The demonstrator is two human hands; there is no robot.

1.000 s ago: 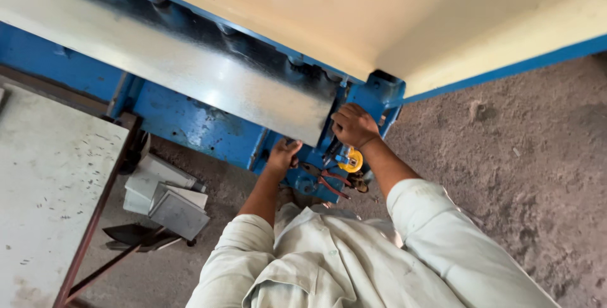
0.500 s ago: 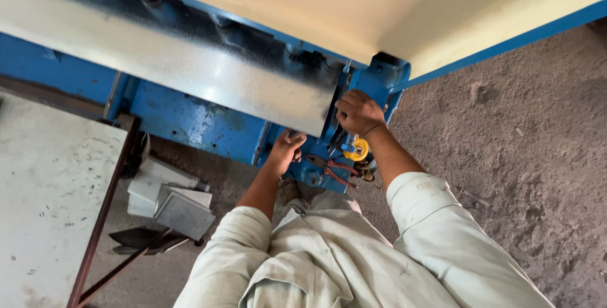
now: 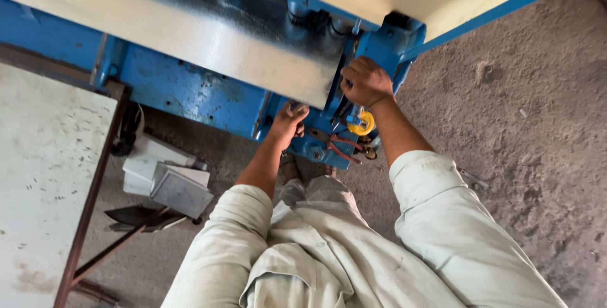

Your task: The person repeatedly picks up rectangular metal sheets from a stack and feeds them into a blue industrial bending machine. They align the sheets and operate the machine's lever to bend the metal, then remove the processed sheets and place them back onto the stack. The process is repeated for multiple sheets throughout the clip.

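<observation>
while the speckled white surface fills the left edge as before, with grey metal boxes on the floor beside it, the view has drawn closer to the blue machine frame than a second ago. the left hand presses against the frame's lower bracket, fingers curled, though i cannot tell if it grips anything. just right of it hangs a yellow fitting. the right hand stays closed over the frame's upper corner, above the fitting. the hands remain apart.
</observation>
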